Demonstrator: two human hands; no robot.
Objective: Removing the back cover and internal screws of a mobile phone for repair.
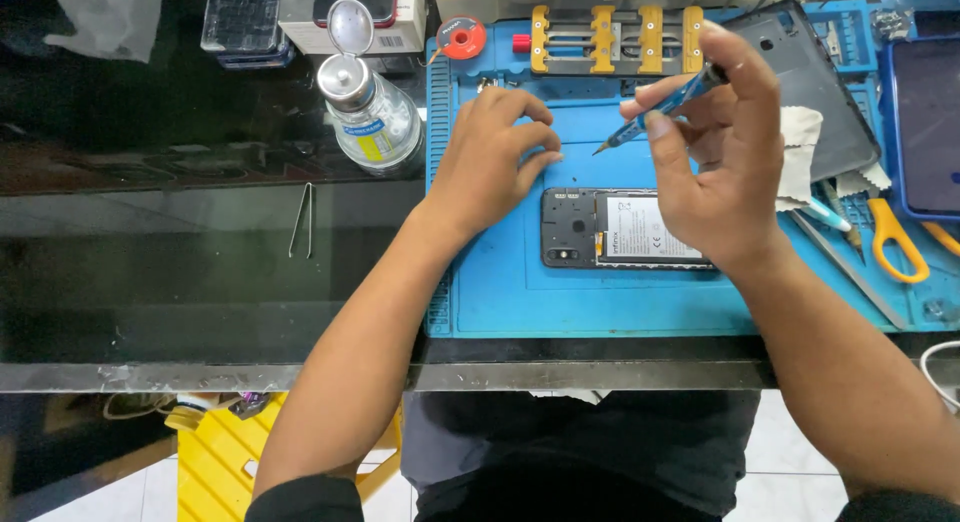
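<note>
Head view: a person worked at a dark glass bench point(200, 282) over a blue mat point(500, 282).
Right hand point(720, 172): its grip was closed on a blue screwdriver point(665, 107), held like a pen, tip slanting down-left above the mat.
Left hand point(495, 162): fingers curled, tips pinched near the mat; whether they held anything could not be told.
Phone point(620, 229): lay flat mid-mat, back removed, black frame and white-labelled battery exposed, just below both hands.
Technique: the tip should have stayed upright in the screw head, with light pressure, the left hand steadying the work.
Nearby: clear bottle point(372, 117) and tweezers point(300, 220) to the left, back cover point(810, 82) and yellow-handled scissors point(895, 242) to the right.
</note>
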